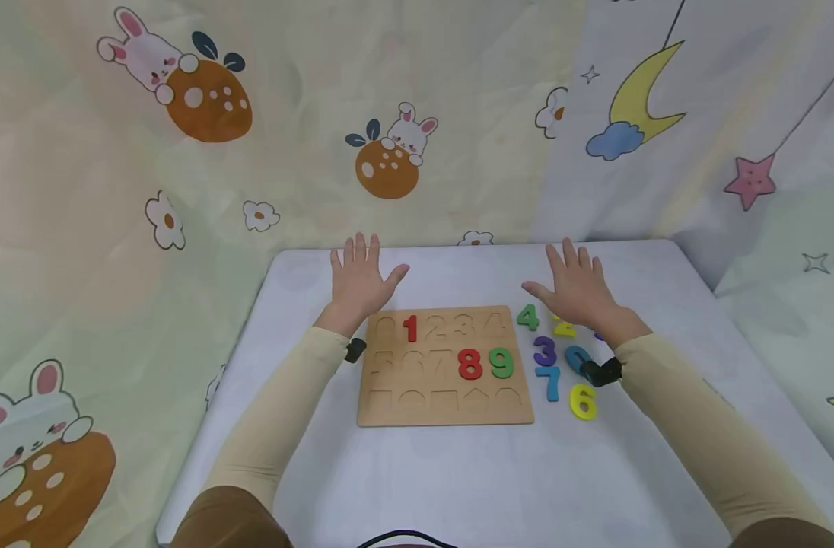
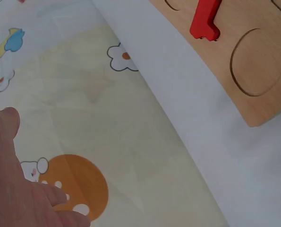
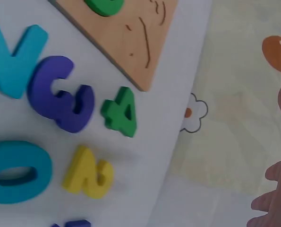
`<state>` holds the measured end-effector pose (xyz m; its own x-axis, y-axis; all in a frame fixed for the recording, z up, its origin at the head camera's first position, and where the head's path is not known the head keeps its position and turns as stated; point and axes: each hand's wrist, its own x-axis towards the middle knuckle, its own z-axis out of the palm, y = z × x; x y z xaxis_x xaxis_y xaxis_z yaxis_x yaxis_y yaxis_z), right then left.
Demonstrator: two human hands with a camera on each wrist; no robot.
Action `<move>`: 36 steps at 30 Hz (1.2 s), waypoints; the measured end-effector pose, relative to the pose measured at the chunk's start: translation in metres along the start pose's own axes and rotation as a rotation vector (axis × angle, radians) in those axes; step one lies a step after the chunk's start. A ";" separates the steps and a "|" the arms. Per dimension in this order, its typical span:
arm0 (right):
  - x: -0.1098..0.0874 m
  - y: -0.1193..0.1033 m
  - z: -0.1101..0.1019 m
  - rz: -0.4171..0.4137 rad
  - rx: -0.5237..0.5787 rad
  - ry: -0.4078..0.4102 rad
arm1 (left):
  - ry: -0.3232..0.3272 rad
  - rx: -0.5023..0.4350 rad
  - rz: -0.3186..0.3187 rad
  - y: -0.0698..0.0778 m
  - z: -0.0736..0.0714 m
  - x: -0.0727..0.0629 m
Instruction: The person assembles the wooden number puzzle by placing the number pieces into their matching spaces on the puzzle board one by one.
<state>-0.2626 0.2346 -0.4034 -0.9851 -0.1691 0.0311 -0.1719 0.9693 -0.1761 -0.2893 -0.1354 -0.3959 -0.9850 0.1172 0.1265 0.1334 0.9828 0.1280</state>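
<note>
My left hand (image 1: 361,285) is spread with straight fingers over the far left of the table, beyond a wooden number board (image 1: 403,415). My right hand (image 1: 577,293) is spread too, above the far right side, near a green 4 (image 1: 528,317) and a partly covered yellow 2 (image 1: 565,329). Neither hand holds anything. In the board sit a red 1 (image 1: 409,328), a red 8 (image 1: 469,364) and a green 9 (image 1: 501,362). Loose right of it lie a purple 3 (image 1: 545,351), a blue 7 (image 1: 549,382), a blue 0 (image 3: 43,172) and a yellow 6 (image 1: 583,401).
The white table (image 1: 444,479) stands against a patterned cloth backdrop (image 1: 307,152). Another purple piece (image 3: 78,223) shows only in part, mostly hidden by the right arm in the head view. A black cable (image 1: 406,534) curves at the near edge.
</note>
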 end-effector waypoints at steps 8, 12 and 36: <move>-0.018 0.015 0.031 -0.009 0.006 -0.040 | 0.021 -0.140 -0.024 -0.027 0.014 -0.020; -0.028 0.026 0.045 0.000 0.042 -0.067 | 0.024 -0.180 -0.034 -0.039 0.025 -0.028; -0.084 0.046 0.101 0.024 0.207 -0.055 | -0.196 -0.440 -0.008 -0.066 0.101 -0.075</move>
<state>-0.1877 0.2755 -0.5132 -0.9865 -0.1611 -0.0282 -0.1390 0.9168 -0.3744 -0.2357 -0.1944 -0.5132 -0.9826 0.1763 -0.0582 0.1179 0.8349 0.5376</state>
